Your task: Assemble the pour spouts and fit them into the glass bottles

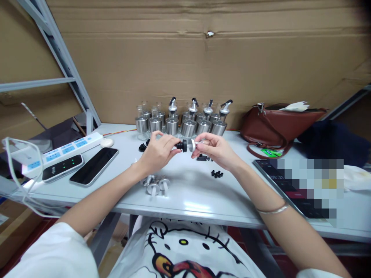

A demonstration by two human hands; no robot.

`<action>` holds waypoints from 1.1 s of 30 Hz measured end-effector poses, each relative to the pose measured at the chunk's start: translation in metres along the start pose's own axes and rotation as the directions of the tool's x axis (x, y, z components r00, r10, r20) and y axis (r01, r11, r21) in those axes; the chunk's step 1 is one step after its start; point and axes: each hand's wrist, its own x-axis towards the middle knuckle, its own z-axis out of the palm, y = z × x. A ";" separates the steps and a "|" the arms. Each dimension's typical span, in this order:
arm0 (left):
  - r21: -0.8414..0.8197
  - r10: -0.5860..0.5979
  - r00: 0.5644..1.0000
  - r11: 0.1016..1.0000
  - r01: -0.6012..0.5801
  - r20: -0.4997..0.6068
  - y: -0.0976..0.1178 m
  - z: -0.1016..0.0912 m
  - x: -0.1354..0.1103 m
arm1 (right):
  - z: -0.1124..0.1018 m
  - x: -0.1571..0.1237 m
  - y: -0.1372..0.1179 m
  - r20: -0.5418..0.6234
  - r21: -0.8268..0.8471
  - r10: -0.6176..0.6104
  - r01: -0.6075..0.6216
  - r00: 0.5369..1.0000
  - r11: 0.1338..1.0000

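Note:
Over the middle of the table, a bottle pourer (pixel 189 145) with a black ringed stopper and a silver cap lies sideways between my hands. My left hand (pixel 159 151) pinches the black stopper end. At the silver end, the fingers of my right hand (pixel 216 148) are closed on the narrow spout. Below my left hand lie several silver pourer tops (pixel 154 187). Black ringed stoppers (pixel 142 147) sit partly hidden behind that hand. Under my right hand are black levers (pixel 203 157), with a cluster of small black caps (pixel 217 174) nearer to me.
Rows of glass-and-steel bottles (pixel 189 126) stand at the back, several topped with pourers. A power strip (pixel 66 150), a power bank (pixel 63 168) and a phone (pixel 94 166) lie left. On the right are a brown bag (pixel 269 125) and a tablet (pixel 285 185).

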 end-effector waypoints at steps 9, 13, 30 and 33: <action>-0.077 0.020 0.997 0.997 -0.014 0.072 0.000 0.000 -0.001 | 0.002 -0.001 0.002 0.028 -0.053 -0.018 0.020 0.999 0.998; -0.118 0.007 0.997 0.993 0.002 0.078 0.002 0.000 -0.002 | 0.002 -0.001 0.003 0.036 -0.062 -0.017 0.019 0.999 0.998; -0.319 -0.088 0.995 0.945 0.070 -0.040 0.010 -0.002 0.000 | 0.007 -0.003 0.007 0.064 0.056 -0.026 0.023 0.998 0.998; -0.323 -0.073 0.997 0.945 0.058 -0.033 0.009 -0.001 0.000 | 0.008 -0.003 0.005 0.045 0.009 -0.031 0.031 0.998 0.999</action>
